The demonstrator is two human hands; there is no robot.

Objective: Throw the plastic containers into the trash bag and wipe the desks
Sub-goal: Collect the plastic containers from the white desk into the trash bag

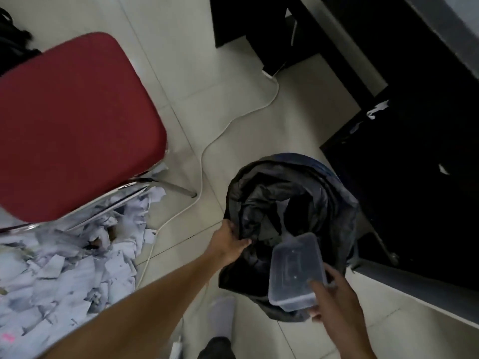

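A black trash bag (290, 200) stands open on the tiled floor at the lower middle. My left hand (229, 242) grips the near left edge of its rim and holds the mouth apart. My right hand (334, 299) holds a clear rectangular plastic container (295, 270) with its lid on, tilted over the near side of the bag's opening. The inside of the bag is dark and I cannot see what lies in it.
A chair with a red seat (75, 120) and chrome legs stands at the left. A heap of torn white paper (64, 268) lies under it. A white cable (207, 149) snakes across the floor. A dark desk (414, 125) fills the right side.
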